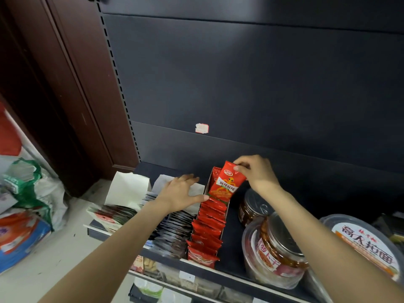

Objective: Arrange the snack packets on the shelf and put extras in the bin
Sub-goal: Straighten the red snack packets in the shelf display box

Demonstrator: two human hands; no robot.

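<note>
- Dark shelving with a plain back panel is being viewed from the head camera; the shelf is carrying boxes on the left and clear plastic tubs on the right.
- A red snack packet is being pinched at its top corner by the right hand, upright over the far end of the red-packet box, probably so that it can be slotted behind the row.
- The neighbouring box flap is being pressed by the left hand, fingers flat and spread, apparently to steady the boxes.
- Open room is being left behind the row, near the back panel; the nearest tub is standing just right of the box, so clearance there is narrow.
- No bin is being shown.
</note>
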